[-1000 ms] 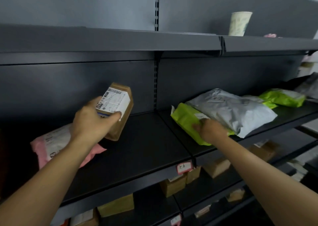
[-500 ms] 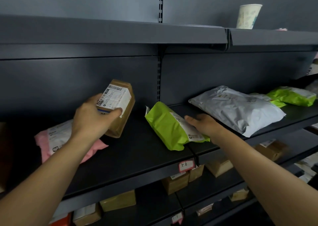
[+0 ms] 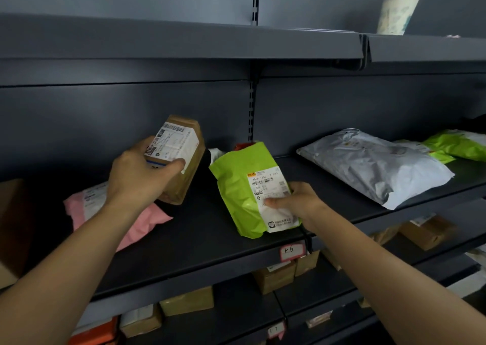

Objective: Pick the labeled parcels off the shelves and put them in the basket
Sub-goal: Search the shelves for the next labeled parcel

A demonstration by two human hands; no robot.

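Observation:
My left hand (image 3: 139, 173) grips a small brown cardboard parcel (image 3: 188, 171) with a white shipping label, held up above the middle shelf (image 3: 200, 244). My right hand (image 3: 297, 202) pinches a lime-green mailer bag (image 3: 236, 194) by its white label and holds it upright over the same shelf. A pink mailer (image 3: 142, 221) with a label lies on the shelf under my left forearm. To the right lie a grey mailer (image 3: 376, 165) and another green mailer (image 3: 457, 147). No basket is in view.
A paper cup (image 3: 395, 14) stands on the top shelf (image 3: 184, 42). Several brown boxes (image 3: 273, 276) sit on the lower shelves, with an orange parcel (image 3: 97, 334) at the bottom left. A pink tag (image 3: 292, 251) marked with writing hangs on the middle shelf's front edge.
My right hand has drawn the green mailer left, away from the grey one, and turned it upright with its label facing me. The left hand still holds the brown parcel.

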